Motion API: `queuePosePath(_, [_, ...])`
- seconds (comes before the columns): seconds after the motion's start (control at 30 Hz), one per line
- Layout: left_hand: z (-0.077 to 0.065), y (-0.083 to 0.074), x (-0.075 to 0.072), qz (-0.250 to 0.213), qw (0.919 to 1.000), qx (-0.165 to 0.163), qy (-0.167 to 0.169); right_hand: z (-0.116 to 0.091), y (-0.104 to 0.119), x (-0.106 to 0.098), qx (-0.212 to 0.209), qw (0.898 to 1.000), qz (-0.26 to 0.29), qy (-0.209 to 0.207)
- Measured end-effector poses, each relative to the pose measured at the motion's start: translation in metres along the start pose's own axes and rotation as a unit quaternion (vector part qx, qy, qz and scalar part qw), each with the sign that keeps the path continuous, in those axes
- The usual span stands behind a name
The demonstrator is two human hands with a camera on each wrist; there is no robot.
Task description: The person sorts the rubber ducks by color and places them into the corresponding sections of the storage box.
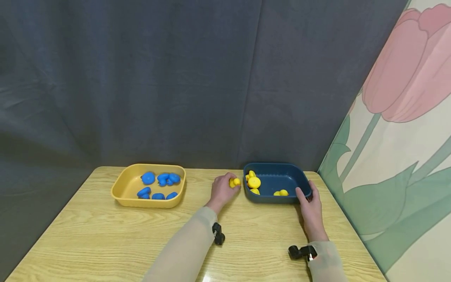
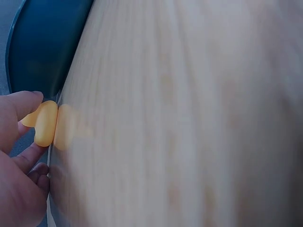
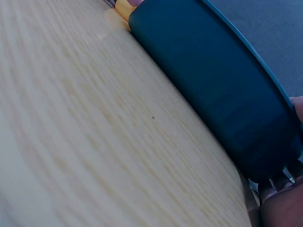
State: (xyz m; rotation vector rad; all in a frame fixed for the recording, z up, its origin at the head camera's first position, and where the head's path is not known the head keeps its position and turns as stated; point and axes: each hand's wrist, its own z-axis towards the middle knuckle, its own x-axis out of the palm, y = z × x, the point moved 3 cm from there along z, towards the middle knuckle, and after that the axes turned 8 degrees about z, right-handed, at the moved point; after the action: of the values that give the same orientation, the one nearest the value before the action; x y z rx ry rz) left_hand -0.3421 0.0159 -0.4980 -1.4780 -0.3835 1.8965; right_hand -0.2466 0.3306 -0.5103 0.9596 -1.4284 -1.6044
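Beside the left end of the dark blue tray [image 1: 278, 181], my left hand [image 1: 222, 191] pinches a small yellow toy duck [image 1: 235, 182] between thumb and fingers. In the left wrist view this duck [image 2: 46, 124] is at the tabletop, a little apart from the tray. My right hand [image 1: 312, 211] grips the tray's right end, its thumb at the rim and its fingers around the outer side, partly hidden. Several more yellow ducks [image 1: 254, 182] lie inside, mostly at the left, with one near the front wall.
At the left of the wooden table [image 1: 253, 235] stands a yellow tray [image 1: 124, 191] holding several blue toy animals [image 1: 148, 178]. A dark grey curtain [image 1: 176, 86] hangs behind the table. A wall with a tulip pattern [image 1: 394, 70] borders the right side.
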Motion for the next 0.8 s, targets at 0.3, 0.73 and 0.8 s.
queuePosePath(0.3, [0.0, 0.001, 0.0, -0.009, 0.9999, -0.008, 0.006, 0.001, -0.001, 0.0, 0.002, 1.0, 0.006, -0.001])
queuePosePath(0.73, [-0.003, 0.003, -0.009, -0.078, 0.9961, -0.041, -0.011, 0.001, 0.001, -0.001, 0.011, 1.0, 0.005, -0.005])
queuePosePath(0.8, [-0.004, 0.003, -0.011, -0.085, 0.9956, -0.036, -0.017, 0.003, -0.003, -0.001, 0.005, 1.0, 0.005, -0.006])
